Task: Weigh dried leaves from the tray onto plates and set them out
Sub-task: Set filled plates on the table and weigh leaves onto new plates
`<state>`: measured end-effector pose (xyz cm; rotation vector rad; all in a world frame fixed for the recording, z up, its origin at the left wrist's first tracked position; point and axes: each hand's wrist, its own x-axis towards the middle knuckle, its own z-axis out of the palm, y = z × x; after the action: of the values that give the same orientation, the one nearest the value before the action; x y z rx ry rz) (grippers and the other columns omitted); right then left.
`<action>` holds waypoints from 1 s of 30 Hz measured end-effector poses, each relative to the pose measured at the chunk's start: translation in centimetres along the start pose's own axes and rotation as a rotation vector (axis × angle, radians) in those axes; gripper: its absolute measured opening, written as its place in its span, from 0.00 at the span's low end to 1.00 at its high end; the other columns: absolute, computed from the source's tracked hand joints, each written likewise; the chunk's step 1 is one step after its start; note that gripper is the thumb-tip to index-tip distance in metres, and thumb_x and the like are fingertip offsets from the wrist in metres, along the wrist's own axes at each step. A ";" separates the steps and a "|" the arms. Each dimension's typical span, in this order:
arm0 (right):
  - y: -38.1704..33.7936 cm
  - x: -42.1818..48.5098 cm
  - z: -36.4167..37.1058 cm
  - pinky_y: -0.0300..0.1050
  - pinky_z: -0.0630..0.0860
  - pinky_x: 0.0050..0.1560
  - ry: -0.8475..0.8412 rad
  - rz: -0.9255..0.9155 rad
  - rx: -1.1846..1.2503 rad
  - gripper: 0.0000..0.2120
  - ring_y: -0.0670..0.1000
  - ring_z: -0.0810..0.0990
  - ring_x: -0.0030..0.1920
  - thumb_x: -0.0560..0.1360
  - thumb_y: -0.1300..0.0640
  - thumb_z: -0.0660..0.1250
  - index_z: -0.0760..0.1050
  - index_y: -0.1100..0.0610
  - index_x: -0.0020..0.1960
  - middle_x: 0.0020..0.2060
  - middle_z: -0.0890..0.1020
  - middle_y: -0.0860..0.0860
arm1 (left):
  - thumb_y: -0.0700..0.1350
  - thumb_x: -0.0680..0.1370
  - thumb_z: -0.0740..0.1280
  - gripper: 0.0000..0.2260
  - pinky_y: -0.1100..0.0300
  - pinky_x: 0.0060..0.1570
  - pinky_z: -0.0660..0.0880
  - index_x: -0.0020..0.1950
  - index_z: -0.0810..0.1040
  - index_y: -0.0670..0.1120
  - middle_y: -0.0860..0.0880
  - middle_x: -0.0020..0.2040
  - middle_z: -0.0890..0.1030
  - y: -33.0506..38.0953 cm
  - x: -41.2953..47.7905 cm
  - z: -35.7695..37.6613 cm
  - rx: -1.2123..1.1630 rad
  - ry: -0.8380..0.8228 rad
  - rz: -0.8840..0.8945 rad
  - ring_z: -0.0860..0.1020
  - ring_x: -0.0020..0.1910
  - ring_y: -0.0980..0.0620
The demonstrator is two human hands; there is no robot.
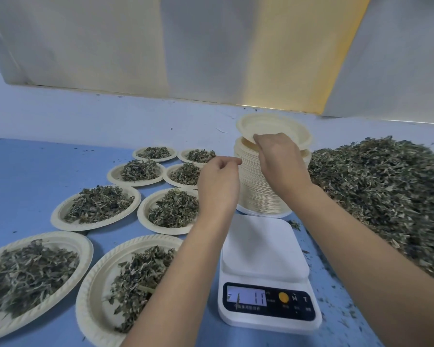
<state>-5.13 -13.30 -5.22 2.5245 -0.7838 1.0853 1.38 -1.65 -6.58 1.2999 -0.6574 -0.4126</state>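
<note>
A tall stack of cream plates [257, 194] stands behind the white scale [264, 249]. My right hand [277, 156] pinches the near rim of the top plate [273, 127] and tilts it up off the stack. My left hand [218, 181] hovers just left of the stack with its fingers curled, holding nothing I can see. The scale's platform is bare and its display [247, 298] is lit. A big heap of dried leaves [378, 186] lies at the right. Several plates heaped with leaves, such as one filled plate [95, 209], are set out in two rows at the left.
Everything rests on a blue table [35, 176]. Loose leaf crumbs [341, 304] are scattered on it to the right of the scale. A pale wall with a metal panel [160, 46] runs along the back.
</note>
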 end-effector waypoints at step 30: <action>3.2 -8.4 -5.3 0.45 0.80 0.48 0.004 0.887 0.975 0.10 0.47 0.82 0.44 0.71 0.64 0.69 0.81 0.54 0.50 0.43 0.83 0.50 | 0.43 0.78 0.64 0.07 0.59 0.29 0.71 0.42 0.76 0.54 0.52 0.29 0.78 1.0 1.1 -4.4 0.421 -0.326 -0.097 0.73 0.24 0.54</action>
<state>-14.80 -10.41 -7.68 2.8970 -1.8232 2.1644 5.03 1.19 -5.96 1.6863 -0.9945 -0.5940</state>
